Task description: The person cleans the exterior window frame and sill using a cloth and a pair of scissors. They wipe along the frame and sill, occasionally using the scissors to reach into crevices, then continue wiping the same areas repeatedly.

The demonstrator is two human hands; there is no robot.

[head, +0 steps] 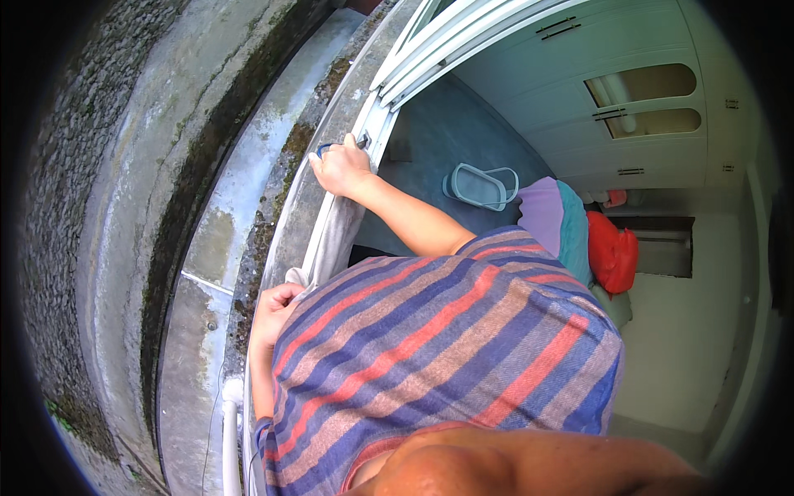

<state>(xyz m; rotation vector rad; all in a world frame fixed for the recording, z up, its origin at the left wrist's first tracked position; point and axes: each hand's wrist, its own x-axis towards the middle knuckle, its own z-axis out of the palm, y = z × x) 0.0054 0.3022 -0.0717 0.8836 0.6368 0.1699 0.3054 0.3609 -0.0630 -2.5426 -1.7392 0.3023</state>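
My right hand [341, 164] is closed around a small tool with a blue looped handle [323, 149], which looks like scissors. Its dark metal tip [365, 141] rests at the white sliding-window frame [379, 121]; the fingers hide the rest of it. Lower down, at the outer edge of the sill, my left hand [273, 313] pinches a bunched end of a light grey cloth [335, 239]. This cloth drapes over the window track between my two hands, and part of it disappears behind my striped shirt.
Outside lie a concrete ledge [208, 248], a white pipe [231, 428] and a stone wall [74, 155]. Indoors, a light-blue bucket [477, 186] stands on the floor. Beyond are purple and teal fabric [574, 229], a red bag [611, 254] and white cabinets [657, 142].
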